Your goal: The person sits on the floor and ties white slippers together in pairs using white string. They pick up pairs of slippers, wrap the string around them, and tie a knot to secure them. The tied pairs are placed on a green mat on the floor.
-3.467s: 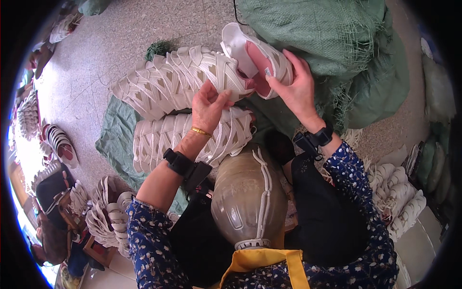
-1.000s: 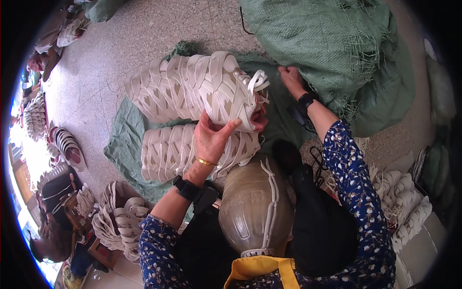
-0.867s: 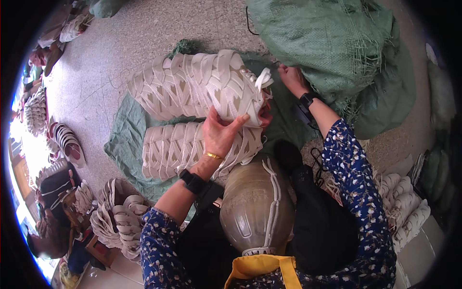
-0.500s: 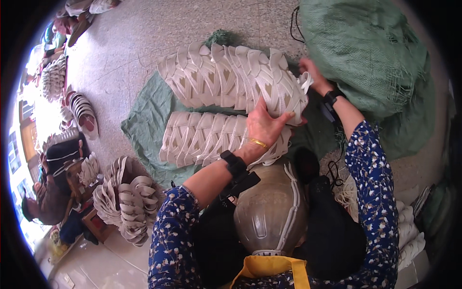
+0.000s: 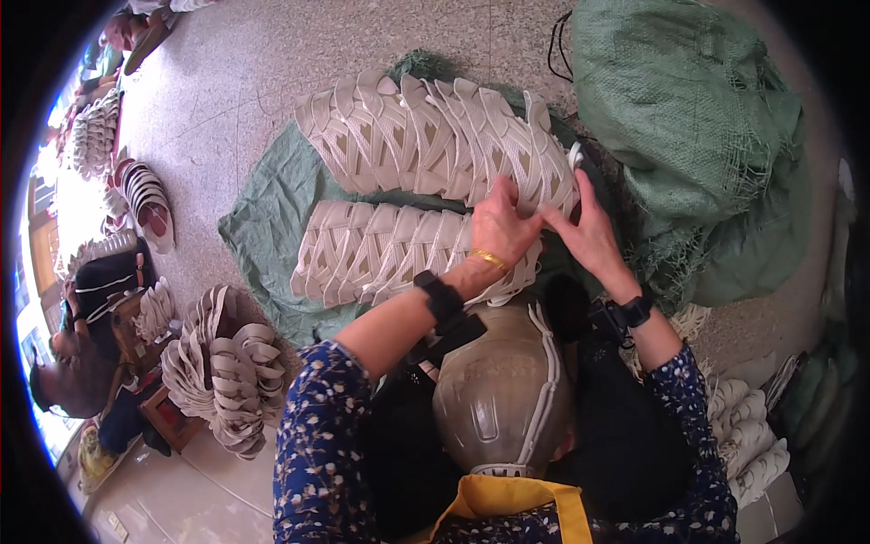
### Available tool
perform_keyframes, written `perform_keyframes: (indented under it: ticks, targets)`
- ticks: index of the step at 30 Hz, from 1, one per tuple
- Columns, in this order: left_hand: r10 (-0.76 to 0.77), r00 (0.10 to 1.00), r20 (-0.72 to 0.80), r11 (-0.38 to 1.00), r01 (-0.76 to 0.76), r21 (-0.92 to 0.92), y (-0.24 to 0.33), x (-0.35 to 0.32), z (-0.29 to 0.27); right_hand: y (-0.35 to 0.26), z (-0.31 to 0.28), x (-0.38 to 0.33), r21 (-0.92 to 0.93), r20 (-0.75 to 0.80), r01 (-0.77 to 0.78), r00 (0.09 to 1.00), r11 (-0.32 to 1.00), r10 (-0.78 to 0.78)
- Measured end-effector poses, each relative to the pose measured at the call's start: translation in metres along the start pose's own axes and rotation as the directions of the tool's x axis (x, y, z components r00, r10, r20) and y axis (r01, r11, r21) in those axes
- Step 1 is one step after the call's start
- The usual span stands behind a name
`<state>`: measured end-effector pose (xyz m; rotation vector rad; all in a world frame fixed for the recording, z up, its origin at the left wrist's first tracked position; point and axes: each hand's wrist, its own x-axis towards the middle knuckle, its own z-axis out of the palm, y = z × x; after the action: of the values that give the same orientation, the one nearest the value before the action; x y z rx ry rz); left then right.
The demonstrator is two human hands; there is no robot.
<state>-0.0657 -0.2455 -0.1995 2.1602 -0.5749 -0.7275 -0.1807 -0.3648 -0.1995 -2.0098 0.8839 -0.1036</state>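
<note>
Two long rows of nested beige shoe uppers lie side by side in front of me, a far row [image 5: 399, 136] and a near row [image 5: 381, 245]. White laces criss-cross over both. My left hand [image 5: 503, 222] is closed on the near edge of the far row, close to its right end. My right hand [image 5: 587, 231] wraps round that right end, its thumb reaching to the left hand's fingers. Its fingertips are partly hidden behind the uppers. A small white loop [image 5: 575, 156] sticks up beside the right fingers.
Under the rows lies a green woven sheet [image 5: 267, 231]. A bulging green sack [image 5: 689, 118] with frayed edges stands far right. A glossy brownish rounded shell [image 5: 498, 390] sits between my knees. Piled uppers [image 5: 227, 367] lie at left, and a person [image 5: 77, 372] sits beyond.
My right hand has come left and nearer, from beside the sack to the row's end by my left hand. The left hand keeps its hold, shifted slightly.
</note>
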Motion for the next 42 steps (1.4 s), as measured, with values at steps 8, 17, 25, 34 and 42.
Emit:
perform_keyframes:
  ticks: [8,17,25,34,42]
  targets:
    - [0.254,0.711,-0.655,0.961,-0.111,0.252,-0.083,0.038,-0.154,0.013,-0.002,0.012,-0.101,0.102,-0.041,0.993,0.994,0.051]
    - [-0.041,0.999,-0.023,0.889,0.026,-0.457,-0.121,0.090,-0.168,0.016,0.015,0.039,-0.019,0.171,-0.133,0.976,0.991,0.134]
    - [0.041,0.997,0.061,0.860,-0.004,-0.510,-0.090,0.057,-0.121,0.024,0.012,0.028,0.202,0.097,-0.112,0.991,0.973,0.094]
    - [0.179,0.984,0.015,0.902,-0.158,-0.403,-0.037,0.040,-0.101,0.020,-0.037,0.000,0.328,0.063,-0.116,0.993,0.938,0.100]
    - [0.216,0.976,-0.005,0.844,-0.190,-0.501,0.033,0.002,-0.125,-0.016,-0.091,-0.037,0.391,0.053,-0.117,0.993,0.913,0.104]
